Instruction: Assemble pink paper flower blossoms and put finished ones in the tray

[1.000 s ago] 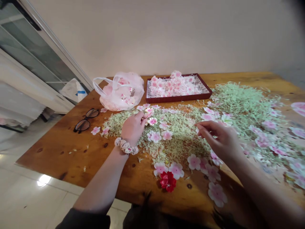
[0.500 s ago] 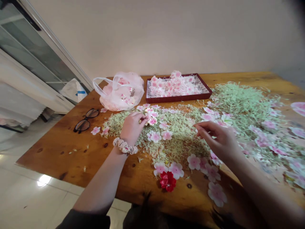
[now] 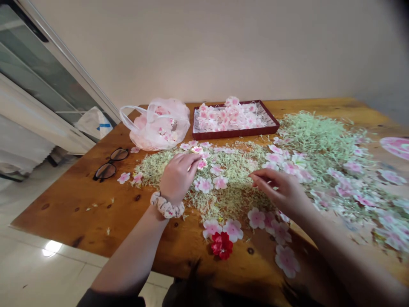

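My left hand (image 3: 179, 177), with a scrunchie on its wrist, is closed over the shredded pale-green filler (image 3: 230, 194). Small pink artificial flowers (image 3: 202, 164) with yellowish edges show around its fingertips, which pinch them; the stem is hidden. To its right, my right hand (image 3: 281, 187) hovers above the filler with thumb and forefinger pressed together. Whatever lies in that pinch is too small to name. Flat pink fabric blossoms (image 3: 220, 182) are scattered on the filler between the hands. A red flower (image 3: 221, 245) lies with two pink ones near the table's front edge.
A sheer white bag (image 3: 159, 125) of pink flowers stands behind my left hand. Beside it, a shallow maroon box (image 3: 236, 133) holds flower strings. Glasses (image 3: 106, 170) lie left on the wooden table (image 3: 70, 209). A greener filler heap (image 3: 319, 136) and more blossoms spread to the right.
My left hand has turned, its back now covering part of the flowers at its fingertips. The right hand has come slightly closer to it. The whole view has shifted a little.
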A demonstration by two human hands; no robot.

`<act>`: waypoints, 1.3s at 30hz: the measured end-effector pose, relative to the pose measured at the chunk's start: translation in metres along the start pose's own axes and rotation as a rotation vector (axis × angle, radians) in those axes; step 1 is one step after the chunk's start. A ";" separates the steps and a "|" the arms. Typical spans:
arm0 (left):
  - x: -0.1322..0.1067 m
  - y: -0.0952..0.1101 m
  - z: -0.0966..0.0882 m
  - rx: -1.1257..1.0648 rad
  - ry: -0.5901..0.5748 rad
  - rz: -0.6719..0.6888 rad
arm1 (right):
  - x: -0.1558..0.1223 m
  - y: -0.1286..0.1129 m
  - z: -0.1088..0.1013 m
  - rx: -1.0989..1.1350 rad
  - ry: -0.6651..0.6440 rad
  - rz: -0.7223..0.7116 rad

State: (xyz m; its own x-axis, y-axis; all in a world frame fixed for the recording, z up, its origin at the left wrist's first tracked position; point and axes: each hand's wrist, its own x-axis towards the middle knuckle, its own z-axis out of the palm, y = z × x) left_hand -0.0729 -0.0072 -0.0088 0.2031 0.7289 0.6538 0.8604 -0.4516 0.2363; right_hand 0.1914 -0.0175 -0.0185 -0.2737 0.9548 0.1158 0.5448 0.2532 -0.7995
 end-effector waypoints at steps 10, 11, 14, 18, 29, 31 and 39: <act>-0.015 0.047 -0.002 -0.036 -0.070 0.538 | -0.007 -0.021 0.013 0.596 -0.261 0.289; -0.016 0.048 -0.003 -0.043 -0.073 0.552 | -0.006 -0.020 0.014 0.585 -0.261 0.296; -0.016 0.048 -0.003 -0.092 -0.085 0.534 | -0.004 -0.017 0.013 0.565 -0.246 0.320; -0.015 0.046 0.001 -0.260 -0.116 0.378 | -0.001 -0.011 0.011 0.558 -0.126 0.318; -0.013 0.053 0.011 -0.929 -0.497 -0.517 | 0.000 -0.003 0.003 0.500 -0.041 0.233; -0.012 0.053 0.009 -0.980 -0.522 -0.504 | -0.002 -0.007 0.003 0.486 -0.046 0.217; -0.016 0.057 0.012 -1.051 -0.505 -0.444 | -0.006 -0.016 0.008 0.366 -0.019 0.131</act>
State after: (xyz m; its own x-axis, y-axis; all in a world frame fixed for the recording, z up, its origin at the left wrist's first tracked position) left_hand -0.0212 -0.0382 -0.0144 0.3474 0.9346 0.0762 0.1579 -0.1384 0.9777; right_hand 0.1779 -0.0290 -0.0114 -0.2372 0.9714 -0.0093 0.2577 0.0536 -0.9647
